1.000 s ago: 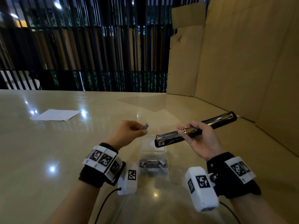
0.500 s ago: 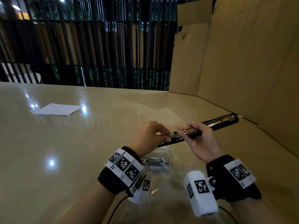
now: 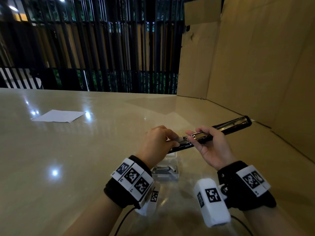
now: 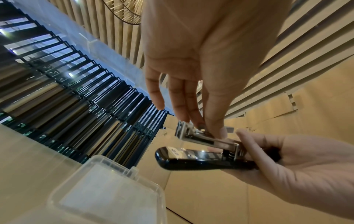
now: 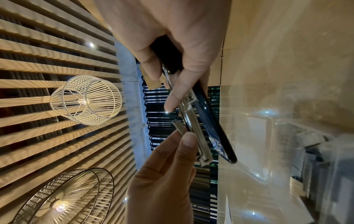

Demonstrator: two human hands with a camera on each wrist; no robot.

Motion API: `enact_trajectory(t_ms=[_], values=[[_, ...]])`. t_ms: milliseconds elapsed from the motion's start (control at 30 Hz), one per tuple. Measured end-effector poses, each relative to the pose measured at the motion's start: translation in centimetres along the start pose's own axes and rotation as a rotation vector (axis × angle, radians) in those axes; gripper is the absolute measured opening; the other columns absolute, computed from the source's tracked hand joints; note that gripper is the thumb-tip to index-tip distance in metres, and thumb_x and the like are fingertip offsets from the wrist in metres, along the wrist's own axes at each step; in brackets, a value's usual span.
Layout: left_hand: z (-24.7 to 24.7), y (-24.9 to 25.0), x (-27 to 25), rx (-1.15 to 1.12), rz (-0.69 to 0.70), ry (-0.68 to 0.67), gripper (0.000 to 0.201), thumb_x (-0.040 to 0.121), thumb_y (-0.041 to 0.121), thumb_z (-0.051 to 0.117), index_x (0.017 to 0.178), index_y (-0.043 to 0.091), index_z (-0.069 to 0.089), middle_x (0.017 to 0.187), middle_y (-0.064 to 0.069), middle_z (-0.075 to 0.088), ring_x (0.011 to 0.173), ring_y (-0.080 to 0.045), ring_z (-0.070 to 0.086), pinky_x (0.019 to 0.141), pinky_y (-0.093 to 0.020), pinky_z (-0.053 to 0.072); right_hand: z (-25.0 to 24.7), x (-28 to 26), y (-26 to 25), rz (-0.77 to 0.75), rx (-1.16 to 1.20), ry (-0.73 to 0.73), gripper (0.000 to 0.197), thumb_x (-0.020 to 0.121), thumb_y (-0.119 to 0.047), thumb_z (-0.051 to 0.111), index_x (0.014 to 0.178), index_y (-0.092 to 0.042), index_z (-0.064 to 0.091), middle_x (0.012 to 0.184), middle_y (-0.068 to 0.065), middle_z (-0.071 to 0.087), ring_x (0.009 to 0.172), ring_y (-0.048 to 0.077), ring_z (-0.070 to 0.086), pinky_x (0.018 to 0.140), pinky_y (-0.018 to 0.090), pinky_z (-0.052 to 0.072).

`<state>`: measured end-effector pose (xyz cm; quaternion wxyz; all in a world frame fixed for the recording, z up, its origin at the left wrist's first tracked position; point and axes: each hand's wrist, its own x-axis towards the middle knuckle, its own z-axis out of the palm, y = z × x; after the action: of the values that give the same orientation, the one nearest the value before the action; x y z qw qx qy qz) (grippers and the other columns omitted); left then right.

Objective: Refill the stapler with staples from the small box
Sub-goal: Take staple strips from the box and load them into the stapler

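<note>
My right hand [image 3: 202,136] grips a black stapler [image 3: 227,126], opened out flat, by its middle just above the table. Its metal staple channel [image 4: 205,138] faces up. My left hand [image 3: 173,137] pinches a short strip of staples [image 5: 179,126] between thumb and fingers and holds it against the near end of that channel. The strip of staples [image 4: 229,129] sticks out past my thumb. Under both hands stands the small clear plastic box [image 3: 167,173] with more staples in it, its lid [image 4: 107,197] hinged open.
A white sheet of paper [image 3: 59,116] lies far left on the glossy beige table [image 3: 76,159]. Tall cardboard panels [image 3: 255,65] wall off the right side and back right corner. A black slatted fence [image 3: 102,48] runs behind the table.
My left hand has moved right from above the box to the stapler, carrying the staple strip to the channel. The right hand has lowered the stapler slightly.
</note>
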<state>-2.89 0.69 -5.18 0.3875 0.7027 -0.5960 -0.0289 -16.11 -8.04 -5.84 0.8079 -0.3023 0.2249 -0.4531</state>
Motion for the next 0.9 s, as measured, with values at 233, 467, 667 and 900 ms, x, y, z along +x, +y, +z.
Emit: enact_trajectory(t_ms=[233, 467, 667, 900], values=[[-0.06, -0.13, -0.03, 0.018, -0.011, 0.002, 0.018, 0.076, 0.022, 0.069, 0.093, 0.020, 0.073, 0.095, -0.002, 0.065, 0.088, -0.019, 0.058, 0.085, -0.039, 0.047, 0.00, -0.07, -0.07, 0.004, 0.007, 0.005, 0.014, 0.092, -0.004, 0.046, 0.079, -0.005, 0.049, 0.079, 0.009, 0.053, 0.089, 0.029, 0.064, 0.053, 0.029, 0.059], [0.17, 0.18, -0.29, 0.016, 0.068, 0.063, 0.018, 0.076, 0.024, 0.069, 0.094, 0.021, 0.074, 0.091, -0.001, 0.065, 0.091, -0.021, 0.056, 0.086, -0.044, 0.044, 0.06, -0.10, -0.18, 0.004, 0.011, 0.017, 0.014, 0.092, -0.004, 0.046, 0.079, -0.005, 0.050, 0.079, 0.010, 0.052, 0.089, 0.029, 0.064, 0.050, 0.027, 0.057], [0.29, -0.04, -0.26, 0.067, 0.052, 0.029, 0.020, 0.080, 0.025, 0.064, 0.099, 0.023, 0.072, 0.096, 0.000, 0.064, 0.095, -0.020, 0.054, 0.088, -0.044, 0.043, 0.16, -0.11, -0.22, 0.000, 0.011, 0.012, 0.014, 0.092, -0.004, 0.046, 0.079, -0.004, 0.050, 0.079, 0.009, 0.052, 0.089, 0.029, 0.064, 0.051, 0.028, 0.058], [0.48, -0.34, -0.04, 0.030, -0.004, 0.026, 0.015, 0.079, 0.023, 0.066, 0.092, 0.022, 0.072, 0.093, -0.001, 0.063, 0.090, -0.021, 0.056, 0.086, -0.045, 0.045, 0.11, -0.09, -0.26, -0.001, 0.011, 0.012, 0.016, 0.092, -0.003, 0.045, 0.077, -0.004, 0.050, 0.077, 0.009, 0.053, 0.088, 0.029, 0.064, 0.051, 0.029, 0.058]])
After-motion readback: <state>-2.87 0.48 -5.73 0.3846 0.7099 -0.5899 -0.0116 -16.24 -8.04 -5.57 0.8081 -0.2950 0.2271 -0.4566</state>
